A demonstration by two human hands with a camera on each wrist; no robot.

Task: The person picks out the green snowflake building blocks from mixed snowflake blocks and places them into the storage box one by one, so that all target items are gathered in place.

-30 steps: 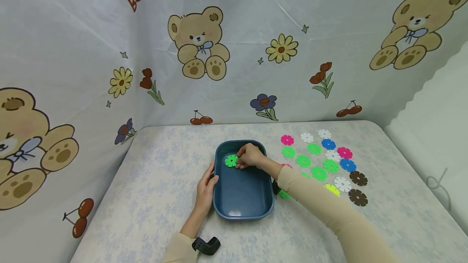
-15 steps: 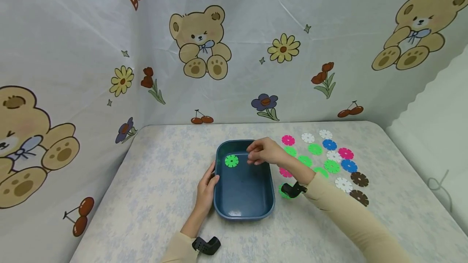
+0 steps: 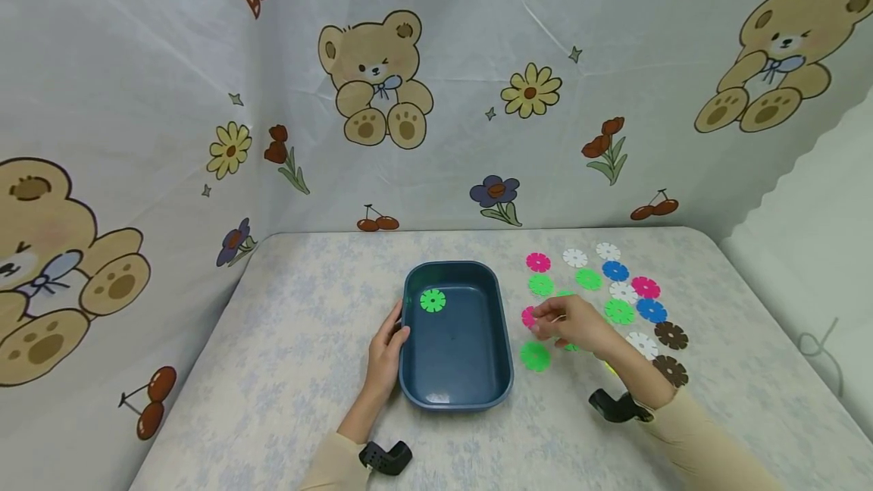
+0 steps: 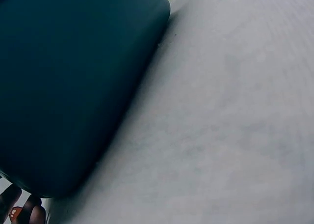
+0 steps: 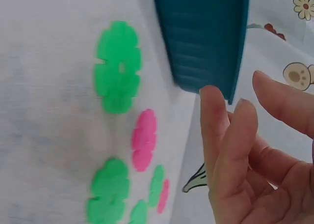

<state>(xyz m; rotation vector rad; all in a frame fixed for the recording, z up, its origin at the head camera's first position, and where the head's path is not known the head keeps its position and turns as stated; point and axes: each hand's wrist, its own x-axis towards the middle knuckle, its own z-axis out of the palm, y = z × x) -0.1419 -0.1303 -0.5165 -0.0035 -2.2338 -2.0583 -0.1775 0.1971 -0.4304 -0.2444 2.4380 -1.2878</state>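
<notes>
A dark blue rectangular plastic tray [image 3: 453,370] stands on the table, with one green notched disc [image 3: 433,301] lying flat inside it near the far left. My left hand [image 3: 385,351] grips the tray's left side, thumb at the rim and fingers along the outer wall. To the right of the tray my right hand [image 3: 580,326] hovers over the spread discs, holding nothing. Its fingers are loosely bent, with the thumb apart, in the right wrist view. Nearest its fingertips is a pink disc [image 3: 528,317], partly covered; a green disc [image 3: 535,357] lies just in front.
Several more flat discs cover the table's right part, among them blue [image 3: 615,271], white [image 3: 623,292] and brown [image 3: 671,336] ones. A white cloth [image 3: 464,157] printed with bears hangs behind the table [image 3: 307,301]. Black cameras [image 3: 386,458] are strapped to both wrists.
My right hand has let go of the green disc inside the tray, lifted, and moved right and toward me over the loose discs. The left hand and tray have stayed put.
</notes>
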